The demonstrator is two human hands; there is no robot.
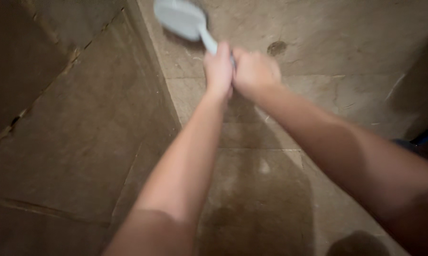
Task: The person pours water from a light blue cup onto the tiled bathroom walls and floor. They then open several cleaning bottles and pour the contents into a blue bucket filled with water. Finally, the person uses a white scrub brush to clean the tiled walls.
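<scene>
Down on the wet brown tile floor [252, 189], mid-scrub: left hand [218, 68] and right hand [254, 71] both clenched around the handle of a pale long-handled scrub brush [183, 21], head near the wall base [152, 66]; next, probably firm pressure along that edge.

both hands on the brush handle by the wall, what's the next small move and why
Probably a short pull of the pale brush back toward the body along the floor tile. Left hand and right hand grip the handle together, arms stretched out, with the head at the foot of the wall.
</scene>
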